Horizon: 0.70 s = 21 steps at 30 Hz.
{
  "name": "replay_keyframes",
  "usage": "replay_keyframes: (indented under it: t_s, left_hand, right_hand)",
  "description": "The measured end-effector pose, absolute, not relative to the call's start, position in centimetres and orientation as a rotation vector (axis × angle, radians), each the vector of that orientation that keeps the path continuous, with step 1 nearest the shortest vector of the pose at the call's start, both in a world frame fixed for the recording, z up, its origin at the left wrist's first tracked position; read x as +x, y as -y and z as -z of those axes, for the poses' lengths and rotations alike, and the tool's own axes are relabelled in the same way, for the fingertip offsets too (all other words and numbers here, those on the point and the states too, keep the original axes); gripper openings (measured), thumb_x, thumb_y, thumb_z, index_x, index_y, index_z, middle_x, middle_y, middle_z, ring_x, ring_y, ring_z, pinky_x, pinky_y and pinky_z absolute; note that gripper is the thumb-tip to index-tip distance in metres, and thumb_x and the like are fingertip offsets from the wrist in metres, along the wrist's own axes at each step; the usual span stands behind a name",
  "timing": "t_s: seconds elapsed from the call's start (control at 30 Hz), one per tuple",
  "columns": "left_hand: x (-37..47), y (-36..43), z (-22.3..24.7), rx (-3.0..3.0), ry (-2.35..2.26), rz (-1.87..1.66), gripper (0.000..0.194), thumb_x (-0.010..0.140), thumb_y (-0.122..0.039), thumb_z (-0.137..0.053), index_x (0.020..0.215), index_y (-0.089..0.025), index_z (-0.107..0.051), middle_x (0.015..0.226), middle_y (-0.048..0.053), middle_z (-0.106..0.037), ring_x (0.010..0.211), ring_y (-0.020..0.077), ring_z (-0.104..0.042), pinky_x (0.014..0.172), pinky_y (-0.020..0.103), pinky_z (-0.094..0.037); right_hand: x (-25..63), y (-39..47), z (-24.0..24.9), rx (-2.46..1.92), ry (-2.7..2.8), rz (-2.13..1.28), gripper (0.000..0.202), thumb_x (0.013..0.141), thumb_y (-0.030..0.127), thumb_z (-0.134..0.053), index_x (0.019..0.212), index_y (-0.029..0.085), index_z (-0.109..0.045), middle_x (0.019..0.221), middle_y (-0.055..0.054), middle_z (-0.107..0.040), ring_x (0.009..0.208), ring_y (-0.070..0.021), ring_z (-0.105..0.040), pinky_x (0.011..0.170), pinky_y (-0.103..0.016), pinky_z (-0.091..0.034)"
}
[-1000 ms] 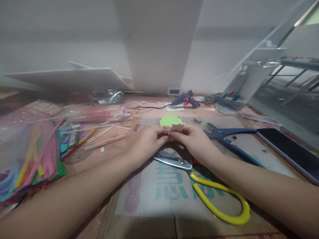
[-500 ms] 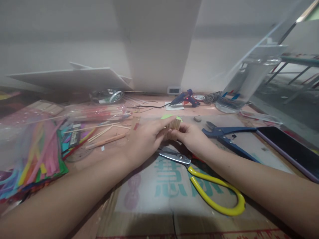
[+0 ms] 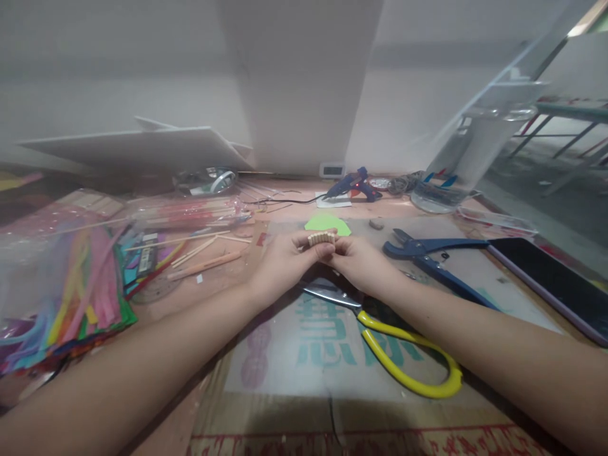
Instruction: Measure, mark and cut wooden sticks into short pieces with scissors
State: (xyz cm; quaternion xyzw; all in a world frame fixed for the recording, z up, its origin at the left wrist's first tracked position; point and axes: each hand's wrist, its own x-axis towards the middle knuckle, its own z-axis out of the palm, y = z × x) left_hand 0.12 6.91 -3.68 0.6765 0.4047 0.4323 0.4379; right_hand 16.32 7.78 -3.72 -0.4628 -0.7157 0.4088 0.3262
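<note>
Both hands meet at the middle of the work surface around a short row of pale wooden sticks (image 3: 322, 238), seen end-on side by side. My left hand (image 3: 285, 256) grips the row from the left, thumb across its near side. My right hand (image 3: 358, 259) closes on it from the right, fingers partly hidden. Just behind the fingers lies a lime-green paper piece (image 3: 327, 223). Below the hands rest yellow-handled scissors (image 3: 413, 373), their blades partly under the fingers. Blue-handled cutting pliers (image 3: 437, 269) lie right of my right hand.
A blue glue gun (image 3: 354, 185) with a red light stands at the back near a small display (image 3: 331, 170). A clear water container (image 3: 451, 171) and a phone (image 3: 551, 278) are on the right. Colourful pipe cleaners (image 3: 85, 285), loose sticks (image 3: 194, 250) and bagged sticks (image 3: 185, 212) fill the left.
The bundle of sticks has been tilted and lowered slightly, so its ends now face me as a row. Both hands shifted with it, uncovering more of the green paper.
</note>
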Motion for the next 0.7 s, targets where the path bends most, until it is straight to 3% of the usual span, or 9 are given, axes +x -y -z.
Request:
replay_keyframes:
  t_s: [0.2,0.33,0.43,0.57,0.7]
  left_hand:
    - [0.3,-7.0,3.8,1.660,-0.960,-1.076,0.020,0.087,-0.030,-0.068,0.098,-0.015,-0.077,0.122,0.009,-0.075,0.121,0.0261,-0.066,0.105,0.037,-0.049]
    - [0.4,-6.9,3.5,1.731,-1.013,-1.076,0.018,0.089,-0.026,-0.064,0.096,-0.015,-0.077,0.122,0.009,-0.075,0.119,0.0245,-0.068,0.105,0.036,-0.049]
    - [0.3,-6.9,3.4,1.776,-1.060,-1.070,0.019,0.090,-0.026,-0.063,0.098,-0.016,-0.077,0.119,0.008,-0.076,0.115,0.0235,-0.069,0.102,0.034,-0.050]
    - [0.1,-6.8,3.3,1.827,-1.122,-1.065,0.020,0.092,-0.027,-0.062,0.099,-0.017,-0.077,0.114,0.005,-0.078,0.113,0.0227,-0.070,0.098,0.032,-0.051]
    - [0.1,-6.9,3.4,1.807,-1.109,-1.062,0.021,0.093,-0.030,-0.061,0.099,-0.017,-0.076,0.115,0.006,-0.077,0.114,0.0236,-0.069,0.099,0.033,-0.050]
  right_hand:
    - [16.1,-7.9,3.8,-1.228,1.904,-1.030,0.025,0.083,0.024,-0.057,0.059,0.018,-0.062,0.051,0.003,-0.051,0.056,-0.0142,-0.052,0.059,-0.025,-0.042]
    - [16.0,-7.7,4.0,-1.251,1.944,-0.989,0.019,0.083,0.024,-0.059,0.067,0.018,-0.066,0.054,0.004,-0.055,0.052,-0.0127,-0.050,0.056,-0.024,-0.041]
    - [16.3,-7.3,3.8,-1.265,1.997,-0.917,0.015,0.086,0.024,-0.059,0.083,0.017,-0.072,0.065,-0.001,-0.067,0.058,-0.0162,-0.057,0.058,-0.026,-0.042]
    - [17.2,-7.1,3.2,-1.318,2.213,-0.632,0.020,0.091,0.024,-0.058,0.096,0.018,-0.076,0.095,-0.009,-0.079,0.083,-0.0234,-0.069,0.070,-0.029,-0.045]
    - [17.7,-7.7,3.4,-1.369,2.206,-0.640,0.025,0.093,0.025,-0.055,0.100,0.022,-0.079,0.098,-0.006,-0.080,0.083,-0.0239,-0.071,0.072,-0.030,-0.048]
